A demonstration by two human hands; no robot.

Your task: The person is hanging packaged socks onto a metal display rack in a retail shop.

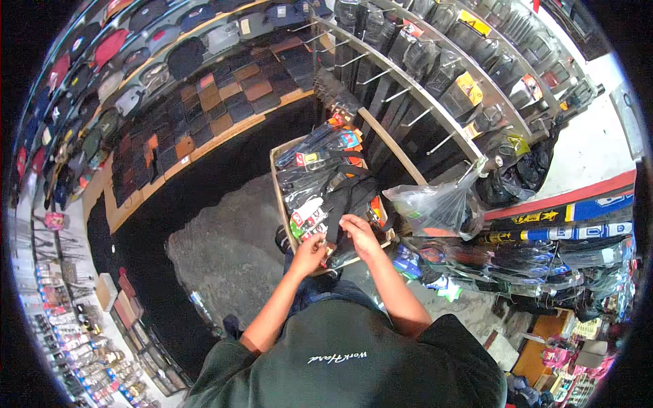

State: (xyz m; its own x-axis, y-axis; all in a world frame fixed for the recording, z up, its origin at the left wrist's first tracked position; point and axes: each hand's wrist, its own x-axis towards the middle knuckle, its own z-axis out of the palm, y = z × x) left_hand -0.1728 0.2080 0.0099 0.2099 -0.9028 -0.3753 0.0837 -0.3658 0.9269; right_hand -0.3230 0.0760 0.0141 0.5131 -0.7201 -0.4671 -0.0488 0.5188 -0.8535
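Observation:
A cardboard box (277, 191) stands before me, filled with packaged goods in clear plastic, some with red, orange and white cards. Black straps (352, 196), likely belts, lie across its contents. Over the near part of the box, my left hand (310, 255) has its fingers bent together at a small reddish item; whether it grips that item is unclear. My right hand (358, 235) is just to the right and slightly farther off, its thumb and fingers pinched beside the end of a black strap. The fingertips partly hide what lies between the two hands.
A broom (393, 145) leans beyond the box, near a metal rack (408, 84) with hooks and hanging packaged goods. A clear plastic bag (433, 204) hangs at right. Wallets (219, 97) cover a shelf at upper left, below rows of caps (148, 41). Scarves (561, 232) hang at far right.

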